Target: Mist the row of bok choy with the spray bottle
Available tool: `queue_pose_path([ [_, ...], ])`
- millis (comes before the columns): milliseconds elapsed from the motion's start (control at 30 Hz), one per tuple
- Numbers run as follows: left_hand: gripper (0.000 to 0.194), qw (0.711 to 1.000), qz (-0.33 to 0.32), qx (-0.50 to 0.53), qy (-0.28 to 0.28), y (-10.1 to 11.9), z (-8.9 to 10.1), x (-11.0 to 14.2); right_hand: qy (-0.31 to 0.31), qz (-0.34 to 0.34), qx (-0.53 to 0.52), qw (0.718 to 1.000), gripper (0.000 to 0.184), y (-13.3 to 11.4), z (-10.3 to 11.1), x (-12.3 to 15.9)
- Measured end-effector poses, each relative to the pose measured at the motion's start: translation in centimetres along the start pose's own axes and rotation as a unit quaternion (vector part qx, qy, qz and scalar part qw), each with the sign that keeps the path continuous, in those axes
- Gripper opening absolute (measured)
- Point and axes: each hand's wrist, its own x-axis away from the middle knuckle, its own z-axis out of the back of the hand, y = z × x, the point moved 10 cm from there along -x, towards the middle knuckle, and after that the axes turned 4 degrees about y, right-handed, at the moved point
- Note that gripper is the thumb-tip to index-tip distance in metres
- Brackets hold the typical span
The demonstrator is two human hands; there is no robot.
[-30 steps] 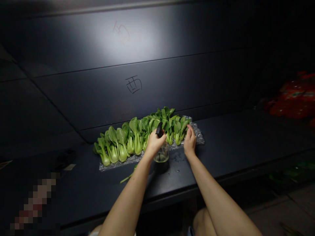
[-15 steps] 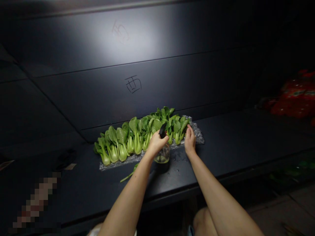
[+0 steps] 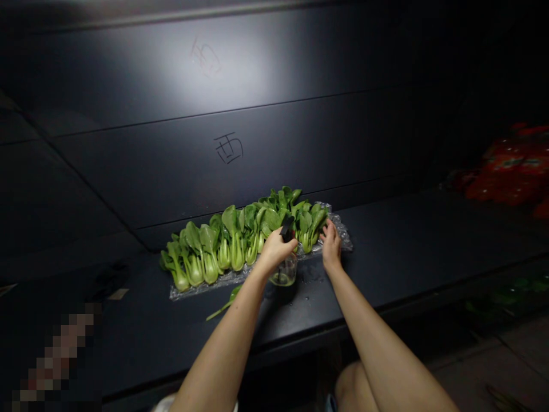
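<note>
My left hand is wrapped round the neck of a clear spray bottle with a black trigger head, a little pale liquid in its bottom. In front of it, a row of green bok choy leans side by side on crumpled clear plastic wrap. My right hand is at the row's right end, fingers a little apart, next to the last plants' leaves; whether it touches them I cannot tell. Behind my left forearm lies a single loose leaf, partly hidden.
The dark shelf meets a dark panel wall with a drawn character on it. Red packages stand far right, with dim greenery lower down. A small card lies left. Water drops dot the shelf near the bottle.
The bottle's black head has turned slightly, and the fingers of my right hand have spread and bent a little. The whole view has shifted slightly.
</note>
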Motion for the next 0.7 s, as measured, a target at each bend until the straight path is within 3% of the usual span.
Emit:
queue_pose_path([
  [100,0.015,1.000,-0.001,-0.007,-0.011,0.2,-0.3,0.2,0.006,-0.061,-0.023,0.998,0.064,0.8,0.2,0.0],
  [267,0.010,0.998,0.007,-0.062,-0.019,0.3,-0.4,0.7,0.028,-0.097,-0.044,0.994,0.061,0.8,0.4,0.2],
  [400,0.007,0.997,0.011,-0.079,-0.017,0.1,-0.4,0.7,0.033,-0.099,-0.047,0.993,0.064,0.5,0.3,0.4],
  [567,0.014,1.000,0.013,-0.006,-0.018,-0.2,-0.4,0.6,0.021,-0.091,-0.040,0.995,0.064,0.4,0.2,0.4],
  [700,0.017,0.999,0.018,0.030,0.023,-0.7,0.9,0.6,0.003,-0.074,-0.020,0.997,0.065,0.6,-0.1,0.2],
])
